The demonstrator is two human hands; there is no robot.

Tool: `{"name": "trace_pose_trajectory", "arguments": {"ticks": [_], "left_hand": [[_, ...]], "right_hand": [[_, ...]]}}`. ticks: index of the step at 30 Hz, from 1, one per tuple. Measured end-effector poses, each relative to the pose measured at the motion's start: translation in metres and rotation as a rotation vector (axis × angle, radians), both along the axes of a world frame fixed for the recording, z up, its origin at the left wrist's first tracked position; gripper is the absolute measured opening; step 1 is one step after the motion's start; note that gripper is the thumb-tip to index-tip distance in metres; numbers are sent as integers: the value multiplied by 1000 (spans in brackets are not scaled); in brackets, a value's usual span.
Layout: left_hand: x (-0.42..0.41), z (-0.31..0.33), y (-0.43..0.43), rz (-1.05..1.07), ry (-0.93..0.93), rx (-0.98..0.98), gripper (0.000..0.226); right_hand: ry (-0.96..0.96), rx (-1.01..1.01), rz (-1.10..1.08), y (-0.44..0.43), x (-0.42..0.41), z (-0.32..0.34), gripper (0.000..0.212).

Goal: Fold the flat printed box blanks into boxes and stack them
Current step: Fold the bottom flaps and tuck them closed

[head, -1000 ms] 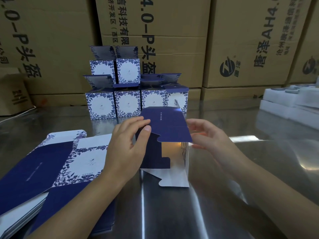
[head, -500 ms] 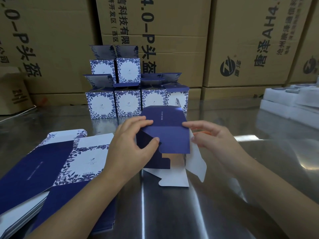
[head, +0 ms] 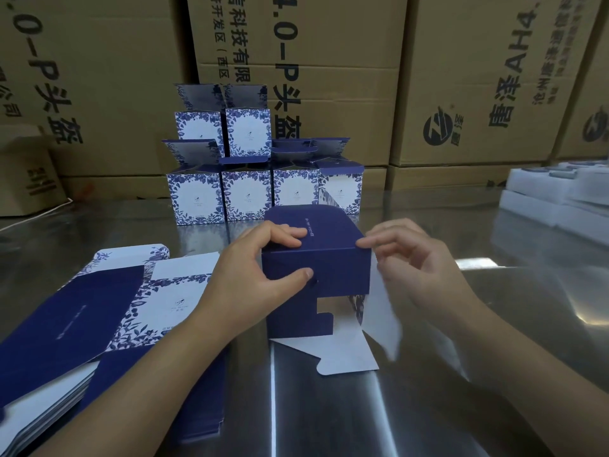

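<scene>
- Left hand (head: 260, 278) grips the box (head: 329, 258) on the table (head: 478, 341), fingers on top, thumb on its near face.
- Right hand (head: 418, 268) touches its right top edge; grip unclear.
- Blanks (head: 82, 318) near left; stacked boxes (head: 245, 192) far.
</scene>
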State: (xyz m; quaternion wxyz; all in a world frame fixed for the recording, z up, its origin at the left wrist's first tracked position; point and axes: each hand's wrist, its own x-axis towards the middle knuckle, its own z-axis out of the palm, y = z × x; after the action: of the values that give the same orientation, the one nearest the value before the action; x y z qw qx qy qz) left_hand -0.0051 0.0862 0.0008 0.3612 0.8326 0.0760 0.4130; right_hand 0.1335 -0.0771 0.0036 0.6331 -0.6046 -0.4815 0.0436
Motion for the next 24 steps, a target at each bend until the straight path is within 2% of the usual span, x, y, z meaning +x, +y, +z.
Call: {"name": "trace_pose_trajectory", "arguments": {"ticks": [9, 14, 17, 21, 24], "left_hand": [[0, 0, -10, -40, -6, 42, 25], [1, 1, -12, 2, -17, 187, 28], [1, 2, -11, 1, -16, 188, 28], [1, 0, -10, -1, -17, 179, 27], [3, -1, -10, 15, -22, 200, 27]], "right_hand": [[-43, -7, -50, 0, -3, 3, 21], [-52, -4, -66, -3, -2, 7, 16], [-75, 20, -96, -4, -2, 10, 20], [-169, 32, -159, -3, -1, 9, 22], [-355, -14, -256, -4, 2, 10, 18]]}}
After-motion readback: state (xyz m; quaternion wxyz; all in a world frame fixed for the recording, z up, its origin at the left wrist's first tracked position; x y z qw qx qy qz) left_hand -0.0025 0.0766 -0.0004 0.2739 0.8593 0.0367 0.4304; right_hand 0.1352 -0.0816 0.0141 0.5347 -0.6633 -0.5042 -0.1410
